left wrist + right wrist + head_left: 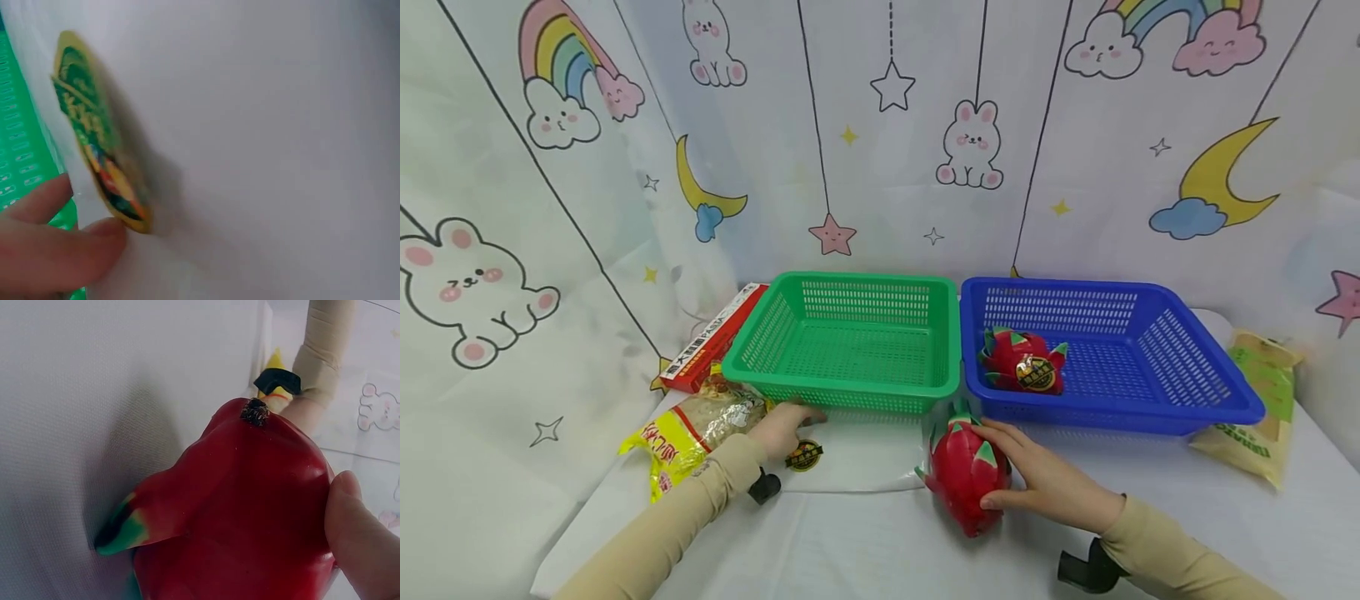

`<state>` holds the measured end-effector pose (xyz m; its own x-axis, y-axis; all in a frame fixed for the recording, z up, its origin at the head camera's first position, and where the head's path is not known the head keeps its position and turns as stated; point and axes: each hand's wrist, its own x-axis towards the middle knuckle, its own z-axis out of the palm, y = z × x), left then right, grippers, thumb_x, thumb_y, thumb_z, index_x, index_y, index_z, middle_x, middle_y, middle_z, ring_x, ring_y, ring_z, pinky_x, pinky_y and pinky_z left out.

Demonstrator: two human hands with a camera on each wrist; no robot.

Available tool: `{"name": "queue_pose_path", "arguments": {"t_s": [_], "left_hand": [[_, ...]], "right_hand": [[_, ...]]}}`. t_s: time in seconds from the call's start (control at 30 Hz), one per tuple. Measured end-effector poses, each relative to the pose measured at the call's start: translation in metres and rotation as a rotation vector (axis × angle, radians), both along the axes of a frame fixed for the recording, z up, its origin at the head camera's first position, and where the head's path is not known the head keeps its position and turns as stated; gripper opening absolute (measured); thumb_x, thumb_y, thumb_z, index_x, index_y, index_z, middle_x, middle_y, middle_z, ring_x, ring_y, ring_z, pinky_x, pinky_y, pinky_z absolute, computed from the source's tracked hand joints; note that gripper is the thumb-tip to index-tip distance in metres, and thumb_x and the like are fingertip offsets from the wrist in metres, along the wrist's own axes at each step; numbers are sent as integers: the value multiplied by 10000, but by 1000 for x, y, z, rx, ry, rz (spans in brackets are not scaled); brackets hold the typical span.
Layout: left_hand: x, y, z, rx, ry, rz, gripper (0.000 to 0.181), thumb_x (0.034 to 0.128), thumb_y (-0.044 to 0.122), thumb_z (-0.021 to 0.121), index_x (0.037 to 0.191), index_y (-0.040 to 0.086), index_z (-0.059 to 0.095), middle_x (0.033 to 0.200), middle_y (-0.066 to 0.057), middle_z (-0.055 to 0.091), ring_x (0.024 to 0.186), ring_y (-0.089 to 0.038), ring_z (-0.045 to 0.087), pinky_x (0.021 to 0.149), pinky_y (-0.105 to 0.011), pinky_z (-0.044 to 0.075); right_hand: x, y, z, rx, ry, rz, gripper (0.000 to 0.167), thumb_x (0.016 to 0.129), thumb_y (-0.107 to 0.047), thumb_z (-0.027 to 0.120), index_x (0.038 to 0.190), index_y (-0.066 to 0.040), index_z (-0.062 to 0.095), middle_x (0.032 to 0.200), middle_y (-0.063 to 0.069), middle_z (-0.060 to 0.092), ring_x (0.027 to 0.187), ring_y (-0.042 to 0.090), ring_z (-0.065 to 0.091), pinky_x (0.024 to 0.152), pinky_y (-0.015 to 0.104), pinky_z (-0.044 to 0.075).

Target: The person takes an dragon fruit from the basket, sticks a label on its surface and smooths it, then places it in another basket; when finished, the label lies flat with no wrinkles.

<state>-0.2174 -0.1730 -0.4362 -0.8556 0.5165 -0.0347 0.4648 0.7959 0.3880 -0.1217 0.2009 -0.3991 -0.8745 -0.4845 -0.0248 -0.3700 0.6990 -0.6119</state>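
My right hand (1041,471) grips a red dragon fruit (966,475) with green-tipped scales, low in front of the blue basket. In the right wrist view the thumb presses the side of the dragon fruit (250,506); the other fingers are hidden. My left hand (781,432) is at the edge of a flat white sheet or packet (865,458), in front of the green basket. Up close, the left thumb (94,250) lies beside a gold-edged label (100,144) on it, one finger beyond the edge, seemingly pinching it.
A green basket (842,392) and a blue basket (1120,410) stand side by side at the back. Another dragon fruit (1018,360) lies in the blue one. At the left are a red box (715,337) and a yellow packet (677,446); a green-and-tan bag (1255,417) lies right.
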Motion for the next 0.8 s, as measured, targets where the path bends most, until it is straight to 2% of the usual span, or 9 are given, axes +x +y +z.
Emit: {"name": "queue_pose_path", "arguments": {"t_s": [0.2, 0.37, 0.57, 0.7, 0.8], "left_hand": [[4, 2, 6, -16, -55, 20, 389, 723, -165, 539, 1050, 19, 642, 903, -113, 626, 802, -215, 558, 700, -361, 480], [8, 4, 12, -27, -74, -8, 288, 733, -72, 562, 1007, -10, 624, 841, -87, 597, 774, -197, 539, 692, -345, 470], [14, 1, 24, 96, -122, -85, 301, 714, -21, 560, 1008, -44, 622, 840, -82, 612, 775, -156, 547, 700, -272, 467], [17, -1, 31, 155, -200, -82, 335, 740, 4, 544, 1065, -38, 616, 880, -66, 592, 809, -135, 509, 708, -264, 434], [18, -1, 35, 183, -252, -56, 356, 758, 13, 527, 1103, -24, 608, 915, -58, 579, 839, -143, 492, 724, -285, 418]], "right_hand": [[0, -1, 2, 6, 28, 31, 839, 766, -506, 669, 1406, -76, 338, 1407, 203, 352, 1205, 452, 434, 794, 508, 515], [-1, -1, 3, 8, 24, 38, 839, 764, -501, 673, 1404, -75, 340, 1398, 204, 359, 1202, 449, 436, 797, 513, 513], [-3, -1, 4, 17, 14, 39, 837, 762, -489, 684, 1402, -73, 344, 1395, 210, 357, 1204, 454, 427, 798, 519, 511], [-4, -1, 6, 44, 26, 43, 854, 754, -519, 676, 1395, -57, 351, 1387, 204, 369, 1202, 443, 434, 813, 522, 504], [-4, -1, 8, 57, 26, 43, 863, 748, -528, 676, 1392, -52, 353, 1382, 201, 375, 1202, 438, 436, 815, 520, 504]]}}
